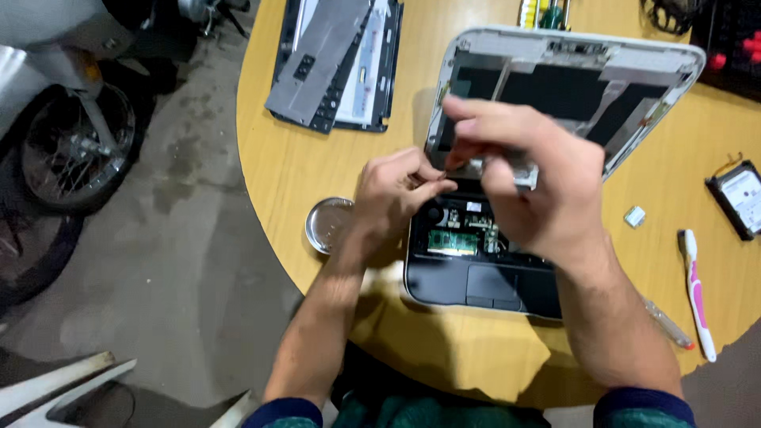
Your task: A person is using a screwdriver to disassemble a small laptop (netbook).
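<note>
An opened laptop lies on the round wooden table, keyboard removed, green circuit board exposed. Its white lid is tilted back with the screen panel gone. My left hand pinches something small near the hinge, at the left of the base; what it is stays too small to tell. My right hand hovers over the hinge area, fingers curled and pinched close to the left fingertips, blurred. Whether it holds a tool is unclear.
A removed keyboard and bezel lie at the table's far left. A small round metal dish sits near the table edge. A hard drive, a pink-white toothbrush, a pen and a small white part lie right. A motorcycle wheel stands left.
</note>
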